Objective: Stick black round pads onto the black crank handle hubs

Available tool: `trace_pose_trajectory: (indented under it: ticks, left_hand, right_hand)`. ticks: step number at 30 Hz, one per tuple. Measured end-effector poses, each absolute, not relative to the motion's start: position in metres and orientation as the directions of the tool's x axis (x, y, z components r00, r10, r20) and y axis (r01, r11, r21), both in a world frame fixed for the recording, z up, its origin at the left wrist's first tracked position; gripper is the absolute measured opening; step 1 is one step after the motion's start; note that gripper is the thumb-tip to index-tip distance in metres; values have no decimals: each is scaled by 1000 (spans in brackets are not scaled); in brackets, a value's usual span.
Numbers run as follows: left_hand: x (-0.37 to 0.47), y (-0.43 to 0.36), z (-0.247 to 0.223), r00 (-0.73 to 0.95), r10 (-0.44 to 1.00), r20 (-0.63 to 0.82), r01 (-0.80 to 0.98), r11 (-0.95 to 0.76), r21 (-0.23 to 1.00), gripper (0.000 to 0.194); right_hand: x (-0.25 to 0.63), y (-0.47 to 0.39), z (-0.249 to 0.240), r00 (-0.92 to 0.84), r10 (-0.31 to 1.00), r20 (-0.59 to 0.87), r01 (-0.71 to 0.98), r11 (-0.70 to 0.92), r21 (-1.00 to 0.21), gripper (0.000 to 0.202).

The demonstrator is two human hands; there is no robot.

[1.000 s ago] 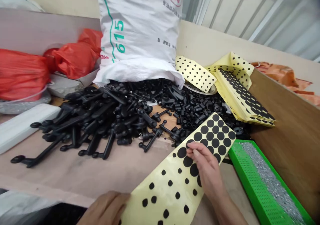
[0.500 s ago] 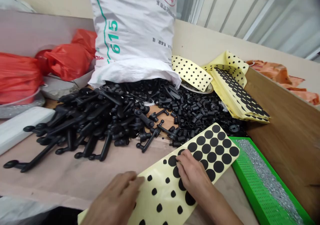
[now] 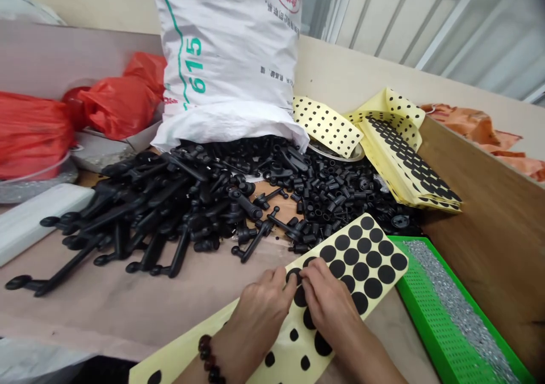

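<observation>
A pale yellow backing sheet (image 3: 191,344) lies at a slant before me, with round black stickers (image 3: 373,288) on its far part and small black dots on its near part. My left hand (image 3: 264,310), a beaded bracelet (image 3: 208,357) at its wrist, has thumb and fingers closed at the edge of one black sticker (image 3: 293,276). Beside it, almost touching, my right hand (image 3: 330,299) rests on the sheet. Its fingers are bent and pressed together at the neighbouring sticker. Whatever is between the right fingertips is hidden.
Black plastic arms (image 3: 149,213) and small black fittings (image 3: 336,196) spill from a white woven sack (image 3: 234,49). A green basket (image 3: 443,327) of small metal pieces stands right. More sticker sheets (image 3: 413,162) lie behind by a wooden board (image 3: 481,230). Red bags (image 3: 114,105) sit left.
My left hand has moved right and up the sheet, from its left edge to the black sticker beside my right hand. My right hand stays in nearly the same place.
</observation>
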State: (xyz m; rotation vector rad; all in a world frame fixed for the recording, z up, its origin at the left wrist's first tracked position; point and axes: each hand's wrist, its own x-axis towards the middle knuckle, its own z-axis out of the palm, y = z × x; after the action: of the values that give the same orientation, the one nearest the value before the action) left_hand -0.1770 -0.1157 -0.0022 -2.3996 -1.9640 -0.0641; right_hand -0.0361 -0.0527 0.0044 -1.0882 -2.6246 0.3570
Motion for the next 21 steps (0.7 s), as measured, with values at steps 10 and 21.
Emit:
trace_pose_trajectory:
  ticks: [10, 21]
  left_hand:
    - [-176, -119, -4, 210, 977, 34, 978, -210, 1, 45]
    - [-179, -121, -7, 211, 976, 53, 975, -214, 59, 42]
  right_hand:
    - [-37, -50, 4, -678, 715, 169, 629, 684, -369, 16]
    - [-43, -50, -2, -664, 731, 156, 720, 682, -130, 17]
